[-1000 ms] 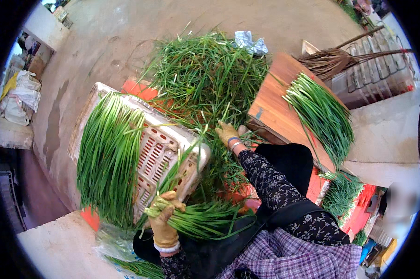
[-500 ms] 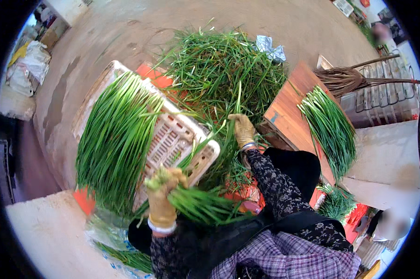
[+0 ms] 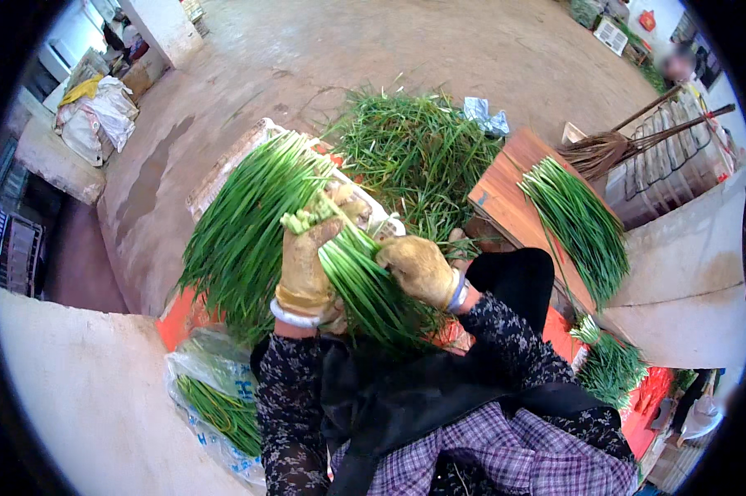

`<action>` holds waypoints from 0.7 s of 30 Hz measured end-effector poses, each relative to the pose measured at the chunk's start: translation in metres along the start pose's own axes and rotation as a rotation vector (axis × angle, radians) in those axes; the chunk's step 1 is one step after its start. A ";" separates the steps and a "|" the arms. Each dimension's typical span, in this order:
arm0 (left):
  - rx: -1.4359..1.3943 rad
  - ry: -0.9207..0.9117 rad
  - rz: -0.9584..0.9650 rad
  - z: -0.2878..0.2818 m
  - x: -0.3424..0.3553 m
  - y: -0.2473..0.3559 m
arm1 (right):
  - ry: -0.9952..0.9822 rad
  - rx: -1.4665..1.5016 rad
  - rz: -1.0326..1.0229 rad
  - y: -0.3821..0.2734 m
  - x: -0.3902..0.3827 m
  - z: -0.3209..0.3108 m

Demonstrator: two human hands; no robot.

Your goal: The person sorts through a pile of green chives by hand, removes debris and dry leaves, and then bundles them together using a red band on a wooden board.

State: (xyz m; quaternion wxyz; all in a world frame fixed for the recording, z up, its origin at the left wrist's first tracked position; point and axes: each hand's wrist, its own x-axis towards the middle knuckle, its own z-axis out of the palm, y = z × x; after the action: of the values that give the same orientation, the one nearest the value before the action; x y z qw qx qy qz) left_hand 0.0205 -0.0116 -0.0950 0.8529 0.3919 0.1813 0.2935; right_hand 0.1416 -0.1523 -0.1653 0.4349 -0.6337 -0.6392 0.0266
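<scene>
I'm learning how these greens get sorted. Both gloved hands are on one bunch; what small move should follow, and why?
Probably lay the bunch onto the stack of greens on the white crate. The left hand and right hand hold it gathered, cut ends together, right beside that stack.

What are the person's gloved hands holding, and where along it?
A bunch of green chives: left hand near the cut ends, right hand at mid-length.

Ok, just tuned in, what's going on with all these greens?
A person in tan gloves holds a bundle of long green stalks in both hands: the left hand grips near the cut ends, the right hand clasps beside it. More stalks lie across a white crate, with a loose pile behind and another bunch on a wooden board.
</scene>
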 end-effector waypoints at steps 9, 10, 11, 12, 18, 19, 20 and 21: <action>0.399 0.265 0.288 0.081 0.005 0.026 | 0.120 0.359 0.140 -0.028 0.006 -0.087; 0.395 0.258 0.321 0.093 0.009 0.031 | 0.157 0.290 0.092 -0.044 0.015 -0.089; 0.389 0.249 0.346 0.103 0.015 0.032 | 0.194 0.218 0.054 -0.054 0.021 -0.085; 0.379 0.229 0.368 0.118 0.018 0.029 | 0.242 0.035 0.046 -0.061 0.028 -0.081; 0.746 -0.120 0.292 0.210 -0.011 0.035 | 0.388 0.603 0.120 -0.033 0.038 -0.105; 0.806 -0.258 0.266 0.200 -0.015 0.045 | 0.303 0.895 0.172 -0.040 0.031 -0.109; 0.853 -0.415 0.239 0.203 -0.020 0.048 | 0.237 0.984 0.154 -0.040 0.023 -0.119; 0.711 -0.447 0.102 0.207 -0.028 0.049 | 0.170 1.072 0.135 -0.039 0.016 -0.130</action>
State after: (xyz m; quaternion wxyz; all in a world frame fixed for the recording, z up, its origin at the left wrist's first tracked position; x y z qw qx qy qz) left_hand 0.0934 -0.1209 0.0751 0.6673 0.7242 0.0624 0.1622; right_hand 0.1901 -0.2134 -0.0536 0.7444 -0.3628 -0.4568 0.3250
